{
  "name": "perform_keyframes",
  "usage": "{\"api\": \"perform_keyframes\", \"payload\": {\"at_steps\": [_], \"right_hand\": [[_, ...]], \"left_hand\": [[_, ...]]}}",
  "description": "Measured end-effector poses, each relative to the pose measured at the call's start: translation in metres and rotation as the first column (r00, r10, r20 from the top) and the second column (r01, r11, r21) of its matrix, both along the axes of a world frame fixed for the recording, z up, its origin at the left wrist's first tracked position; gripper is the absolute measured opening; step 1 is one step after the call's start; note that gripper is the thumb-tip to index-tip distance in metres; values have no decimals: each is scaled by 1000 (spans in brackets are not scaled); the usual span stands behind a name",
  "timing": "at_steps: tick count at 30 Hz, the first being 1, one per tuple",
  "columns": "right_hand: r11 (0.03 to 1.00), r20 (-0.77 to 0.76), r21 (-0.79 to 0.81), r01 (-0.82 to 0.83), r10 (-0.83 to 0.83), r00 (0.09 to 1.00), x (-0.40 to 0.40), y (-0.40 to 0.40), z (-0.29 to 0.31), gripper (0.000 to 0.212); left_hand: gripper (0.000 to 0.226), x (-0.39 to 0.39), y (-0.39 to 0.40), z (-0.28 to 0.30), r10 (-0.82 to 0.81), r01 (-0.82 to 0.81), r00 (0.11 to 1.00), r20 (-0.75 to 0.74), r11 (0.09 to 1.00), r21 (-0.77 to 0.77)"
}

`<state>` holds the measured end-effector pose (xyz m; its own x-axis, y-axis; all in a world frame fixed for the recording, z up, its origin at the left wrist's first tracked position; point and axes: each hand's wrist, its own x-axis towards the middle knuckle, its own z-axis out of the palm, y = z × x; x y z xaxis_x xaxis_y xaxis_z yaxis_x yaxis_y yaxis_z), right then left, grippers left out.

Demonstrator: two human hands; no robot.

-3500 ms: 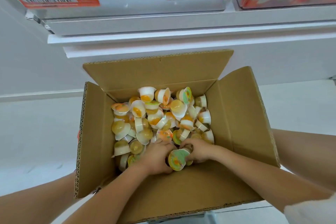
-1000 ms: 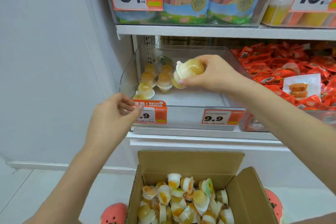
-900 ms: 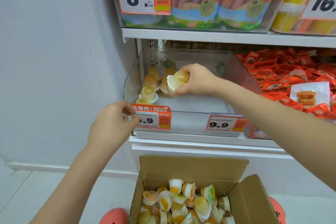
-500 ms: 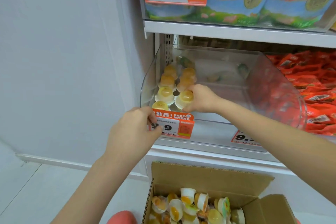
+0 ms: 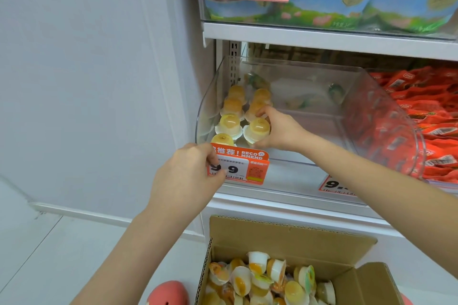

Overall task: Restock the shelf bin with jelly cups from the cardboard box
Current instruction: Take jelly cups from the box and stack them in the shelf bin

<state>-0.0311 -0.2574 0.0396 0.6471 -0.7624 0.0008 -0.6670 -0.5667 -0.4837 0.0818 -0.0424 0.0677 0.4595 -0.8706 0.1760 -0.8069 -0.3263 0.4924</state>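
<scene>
Stock count, shelf and floor

Hands: two. Clear shelf bin (image 5: 386,116): one, with seven jelly cups (image 5: 230,124) plainly standing in two rows at its left; farther ones blurred. Cardboard box (image 5: 292,238): one, cups heaped beyond counting. Price tags (image 5: 238,168): three, one cut off.

Cardboard box (image 5: 285,235) cut off at bottom edge; left hand (image 5: 183,178) hides price tag (image 5: 239,168) left part.
</scene>
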Motion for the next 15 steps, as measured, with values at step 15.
{"api": "perform_keyframes", "payload": {"at_steps": [15], "right_hand": [[966, 555, -164, 201, -78, 828, -97, 73, 35, 24]], "left_hand": [[6, -14, 14, -4, -50, 48, 999, 22, 997, 64]]}}
